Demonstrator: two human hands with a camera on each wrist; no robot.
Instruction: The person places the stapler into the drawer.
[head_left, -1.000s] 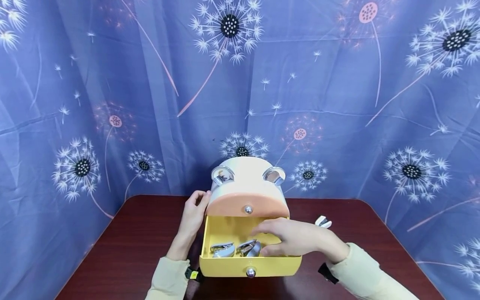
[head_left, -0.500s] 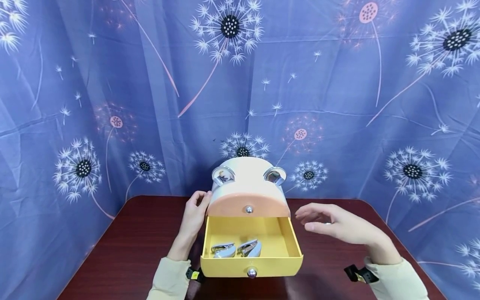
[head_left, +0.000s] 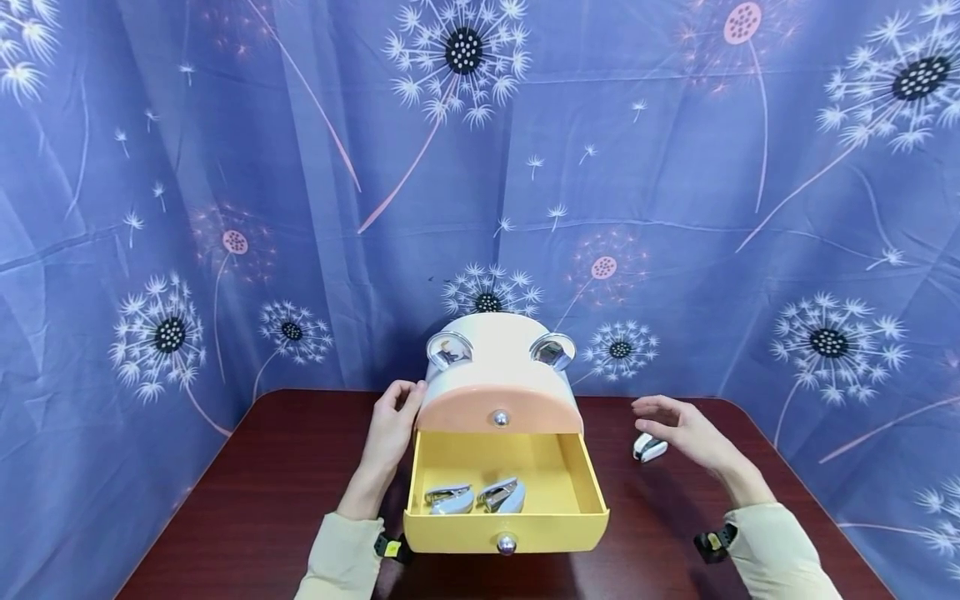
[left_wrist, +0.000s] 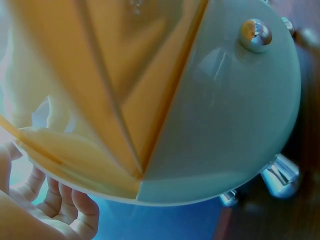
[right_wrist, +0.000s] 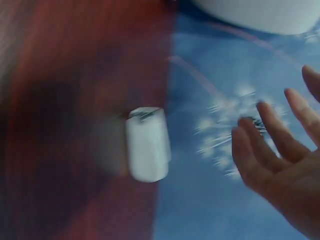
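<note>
A rounded white desktop drawer box has a peach upper drawer pushed in and a yellow lower drawer pulled out. Two small light-blue staplers lie in the left half of the yellow drawer. My left hand rests against the box's left side, fingers bent lightly, also seen below the box in the left wrist view. On the table to the right is a small white stapler. My right hand hovers above and right of it with loose, spread fingers, holding nothing.
The dark red-brown table ends at a blue dandelion-print curtain close behind the box. Silver knobs stick out from the drawer fronts, and two shiny round pieces jut from the box's top.
My right hand has come out of the yellow drawer and moved right to beside the white stapler, which now shows beneath it. My left hand stays at the box's side.
</note>
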